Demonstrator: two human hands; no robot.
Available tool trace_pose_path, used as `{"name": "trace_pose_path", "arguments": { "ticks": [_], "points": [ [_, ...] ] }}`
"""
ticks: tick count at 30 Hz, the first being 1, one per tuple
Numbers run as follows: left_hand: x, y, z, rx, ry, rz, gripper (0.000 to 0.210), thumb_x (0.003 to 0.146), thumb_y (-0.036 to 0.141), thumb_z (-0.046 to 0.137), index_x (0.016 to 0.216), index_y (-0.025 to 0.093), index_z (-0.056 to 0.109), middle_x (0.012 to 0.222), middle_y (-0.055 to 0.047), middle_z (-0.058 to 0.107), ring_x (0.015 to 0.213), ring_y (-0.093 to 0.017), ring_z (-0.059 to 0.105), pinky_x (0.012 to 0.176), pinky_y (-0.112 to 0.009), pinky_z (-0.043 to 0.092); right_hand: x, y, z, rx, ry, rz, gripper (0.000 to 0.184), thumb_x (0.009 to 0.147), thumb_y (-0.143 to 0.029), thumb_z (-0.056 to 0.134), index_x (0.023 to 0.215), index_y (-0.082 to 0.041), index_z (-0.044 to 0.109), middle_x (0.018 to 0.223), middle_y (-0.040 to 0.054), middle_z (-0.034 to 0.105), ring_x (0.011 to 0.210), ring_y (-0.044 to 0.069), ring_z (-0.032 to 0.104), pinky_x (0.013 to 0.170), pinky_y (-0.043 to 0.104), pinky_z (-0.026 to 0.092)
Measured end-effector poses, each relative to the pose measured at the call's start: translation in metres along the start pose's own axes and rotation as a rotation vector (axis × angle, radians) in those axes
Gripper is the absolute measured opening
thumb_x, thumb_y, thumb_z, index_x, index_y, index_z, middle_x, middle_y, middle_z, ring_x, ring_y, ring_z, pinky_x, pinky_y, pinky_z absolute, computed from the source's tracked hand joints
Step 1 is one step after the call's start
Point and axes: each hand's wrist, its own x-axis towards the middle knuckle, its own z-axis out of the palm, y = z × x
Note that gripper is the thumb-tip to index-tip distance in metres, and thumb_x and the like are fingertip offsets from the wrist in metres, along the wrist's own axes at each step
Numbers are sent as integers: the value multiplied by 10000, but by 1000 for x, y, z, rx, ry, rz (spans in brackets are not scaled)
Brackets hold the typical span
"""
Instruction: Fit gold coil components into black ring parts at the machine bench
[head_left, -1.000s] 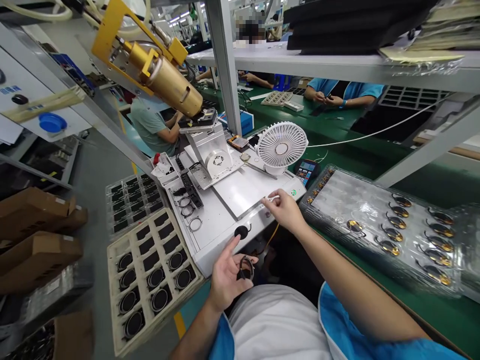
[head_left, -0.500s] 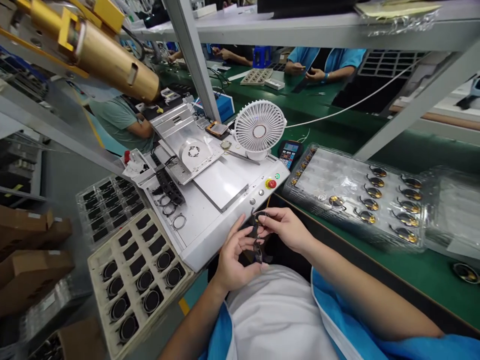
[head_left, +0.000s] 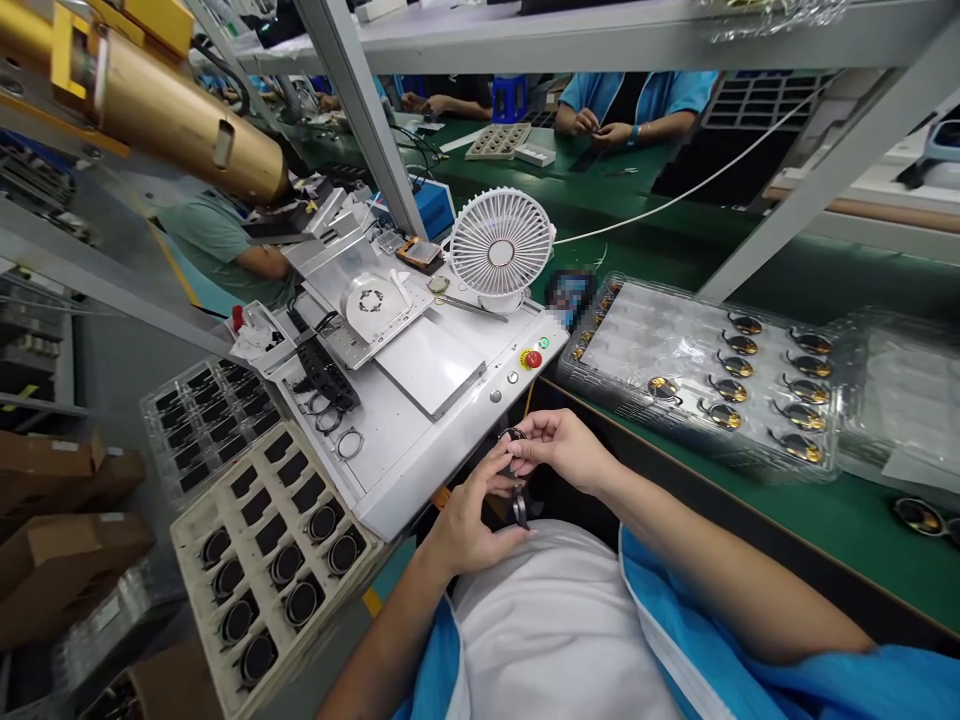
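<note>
green bench (head_left: pixel 840 540) | left hand (head_left: pixel 469 520) fingers pinch dark ring (head_left: pixel 519 508) | right hand (head_left: pixel 566 448) fingers grip small ring (head_left: pixel 513 436)

My only view rides on the head, looking forward and down, close over my right hand (head_left: pixel 564 452) and left hand (head_left: pixel 466 520), with the white machine (head_left: pixel 420 400) just beyond their shared pinch.

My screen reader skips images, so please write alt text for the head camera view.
A person's left hand and right hand meet over their lap, pinching a small dark ring-shaped part in front of a white machine. A compartment tray of round parts sits left, a clear tray right.
</note>
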Motion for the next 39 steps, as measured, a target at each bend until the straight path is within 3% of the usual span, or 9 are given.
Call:
{"name": "trace_pose_path", "arguments": {
  "ticks": [3,7,10,14,19,23,29,39],
  "points": [
    [2,2,-2,-225,127,25,911,696,121,894,1484,294,471,1627,-237,388,1099,-290,753,922,-419,636,-1,-1,0,57,7,-8,510,560,-496,972,755,-124,682,606,24,692,516,126,656,541,232,581],
    [7,0,-5,-511,401,-11,540,793,184,853,1293,261,664,1280,-129,737,1170,-260,729,1013,-379,592,-4,-5,6,84,2,34,494,539,-468,984,686,-127,658,631,1,674,517,84,610,508,190,540],
    [11,-5,-4,-636,528,-43,461,780,280,878,1215,276,724,1209,-97,778,1140,-235,743,1001,-343,597,-8,-8,19,101,-20,105,481,531,-444,985,661,-123,651,681,16,690,587,89,630,582,206,564],
    [9,-13,2,-680,536,-94,530,703,327,930,1200,309,745,1202,-88,784,1084,-247,765,940,-354,630,-14,-7,42,164,16,148,512,491,-379,983,631,-154,545,635,-2,665,555,97,613,557,218,530],
    [1,-19,6,-632,559,-117,602,623,354,972,1185,305,763,1158,-91,799,1046,-250,777,894,-339,645,-16,-7,58,74,81,35,425,512,-182,883,674,-179,489,567,-73,570,510,56,508,493,173,402],
    [0,-21,3,-613,576,-84,583,609,343,980,1156,327,779,1132,-74,806,979,-232,794,869,-317,654,-16,-7,60,-10,62,9,361,558,-162,771,743,-202,463,573,-91,555,507,57,484,480,171,370],
    [1,-20,3,-577,588,-47,581,612,327,978,1157,339,777,1132,-68,806,992,-236,793,864,-323,660,-15,-6,62,-16,43,16,378,575,-196,747,784,-222,434,608,-83,583,511,85,548,473,182,386],
    [-1,-23,4,-524,657,-163,609,491,443,1007,1056,333,810,1044,-45,826,923,-232,803,821,-323,670,-13,-1,64,19,49,8,406,573,-187,777,776,-216,427,661,-71,628,515,70,548,469,173,412]
  ]
}}
